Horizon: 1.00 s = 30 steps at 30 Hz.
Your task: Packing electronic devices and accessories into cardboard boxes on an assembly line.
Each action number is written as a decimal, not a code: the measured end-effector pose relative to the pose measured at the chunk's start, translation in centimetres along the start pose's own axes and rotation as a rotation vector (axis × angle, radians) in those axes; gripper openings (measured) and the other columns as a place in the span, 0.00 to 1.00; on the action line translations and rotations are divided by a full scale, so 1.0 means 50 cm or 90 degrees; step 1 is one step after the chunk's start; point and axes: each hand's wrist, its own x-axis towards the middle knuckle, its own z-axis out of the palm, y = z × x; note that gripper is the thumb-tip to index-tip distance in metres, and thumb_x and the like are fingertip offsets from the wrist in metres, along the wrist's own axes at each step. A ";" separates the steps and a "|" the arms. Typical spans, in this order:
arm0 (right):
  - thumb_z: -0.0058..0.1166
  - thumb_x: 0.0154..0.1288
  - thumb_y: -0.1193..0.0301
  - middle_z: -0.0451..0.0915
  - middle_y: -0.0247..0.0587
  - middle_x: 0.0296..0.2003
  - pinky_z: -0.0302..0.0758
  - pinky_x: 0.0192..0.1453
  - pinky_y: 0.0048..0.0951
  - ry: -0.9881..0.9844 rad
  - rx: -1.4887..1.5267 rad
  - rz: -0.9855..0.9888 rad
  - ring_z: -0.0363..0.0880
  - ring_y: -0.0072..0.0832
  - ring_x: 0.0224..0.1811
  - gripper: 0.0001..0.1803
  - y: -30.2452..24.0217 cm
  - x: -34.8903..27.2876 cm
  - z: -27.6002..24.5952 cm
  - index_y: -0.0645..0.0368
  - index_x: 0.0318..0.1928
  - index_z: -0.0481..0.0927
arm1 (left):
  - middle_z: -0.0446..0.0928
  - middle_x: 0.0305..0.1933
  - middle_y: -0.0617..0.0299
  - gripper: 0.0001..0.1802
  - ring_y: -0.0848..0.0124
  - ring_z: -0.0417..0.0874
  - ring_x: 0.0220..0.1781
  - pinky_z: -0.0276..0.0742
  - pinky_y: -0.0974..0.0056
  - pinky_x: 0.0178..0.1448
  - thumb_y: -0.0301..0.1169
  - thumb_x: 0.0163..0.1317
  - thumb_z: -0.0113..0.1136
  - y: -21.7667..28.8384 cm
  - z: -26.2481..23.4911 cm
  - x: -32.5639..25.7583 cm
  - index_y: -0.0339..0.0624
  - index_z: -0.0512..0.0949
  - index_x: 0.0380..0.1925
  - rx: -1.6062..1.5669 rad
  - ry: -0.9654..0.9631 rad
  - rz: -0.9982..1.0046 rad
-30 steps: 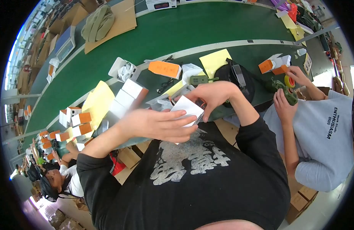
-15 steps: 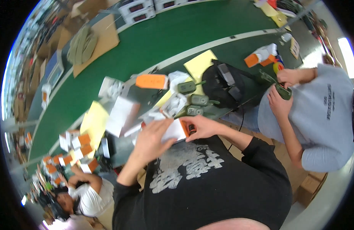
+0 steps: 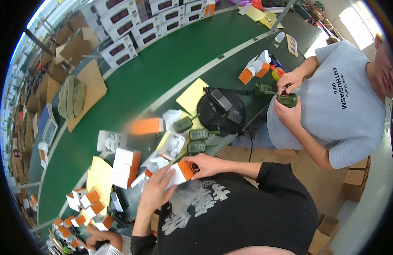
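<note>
Head view: both my hands, left hand [image 3: 156, 189] and right hand [image 3: 207, 165], gripped the small white-and-orange box [image 3: 179, 173]; I guessed closing it beside the green radios [image 3: 197, 141] was next.

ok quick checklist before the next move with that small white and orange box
1. Both hands on the box: ok, left hand and right hand hold the white and orange box between them.
2. Box flap shut: cannot tell, the fingers cover the end.
3. Green devices within reach: ok, three green handheld devices lie just beyond the box.
4. Stack of boxes upright: ok.
5. Neighbour's hands apart: ok, that person works on another green device off to the right.
</note>
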 end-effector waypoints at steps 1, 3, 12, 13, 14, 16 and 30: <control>0.70 0.46 0.66 0.81 0.54 0.34 0.78 0.42 0.38 -0.014 0.011 0.033 0.82 0.42 0.37 0.42 -0.002 0.000 -0.001 0.67 0.62 0.66 | 0.73 0.60 0.50 0.29 0.51 0.76 0.59 0.75 0.55 0.59 0.29 0.51 0.68 -0.008 0.003 0.005 0.41 0.75 0.56 0.018 0.010 0.024; 0.70 0.46 0.67 0.81 0.54 0.34 0.78 0.42 0.38 0.011 0.016 -0.003 0.83 0.43 0.37 0.41 0.000 -0.002 0.010 0.66 0.61 0.67 | 0.74 0.59 0.49 0.28 0.50 0.77 0.58 0.75 0.54 0.60 0.31 0.52 0.69 -0.025 0.005 -0.006 0.41 0.76 0.56 0.022 0.002 0.044; 0.68 0.47 0.70 0.81 0.56 0.34 0.76 0.43 0.44 0.003 -0.052 -0.019 0.81 0.52 0.39 0.41 -0.024 -0.012 0.000 0.61 0.63 0.64 | 0.74 0.57 0.45 0.40 0.49 0.78 0.55 0.76 0.51 0.57 0.32 0.42 0.71 -0.009 0.024 -0.002 0.34 0.69 0.59 0.127 0.019 0.092; 0.68 0.47 0.71 0.81 0.56 0.33 0.76 0.43 0.44 -0.009 -0.069 -0.037 0.81 0.52 0.39 0.41 -0.029 -0.009 0.003 0.61 0.63 0.64 | 0.75 0.55 0.44 0.43 0.49 0.78 0.54 0.77 0.52 0.55 0.32 0.41 0.71 -0.003 0.023 -0.006 0.33 0.68 0.61 0.145 0.030 0.096; 0.68 0.46 0.71 0.81 0.56 0.34 0.76 0.42 0.45 0.004 -0.077 -0.047 0.81 0.51 0.39 0.42 -0.019 -0.007 0.012 0.63 0.63 0.64 | 0.74 0.53 0.43 0.44 0.48 0.77 0.54 0.75 0.52 0.57 0.33 0.41 0.71 0.012 0.025 -0.010 0.31 0.65 0.62 0.167 0.014 0.086; 0.68 0.46 0.71 0.81 0.56 0.34 0.77 0.42 0.44 -0.007 -0.105 -0.037 0.81 0.50 0.40 0.42 -0.004 -0.008 0.011 0.64 0.63 0.64 | 0.74 0.53 0.42 0.44 0.48 0.77 0.54 0.75 0.52 0.57 0.33 0.42 0.70 0.009 0.052 -0.019 0.29 0.64 0.62 0.190 0.006 0.076; 0.71 0.49 0.65 0.82 0.53 0.34 0.79 0.41 0.36 -0.004 -0.013 -0.005 0.84 0.41 0.36 0.43 -0.081 0.000 -0.005 0.65 0.64 0.65 | 0.69 0.61 0.37 0.36 0.43 0.73 0.58 0.73 0.44 0.57 0.32 0.46 0.58 -0.045 0.029 -0.042 0.31 0.68 0.59 0.293 0.065 0.181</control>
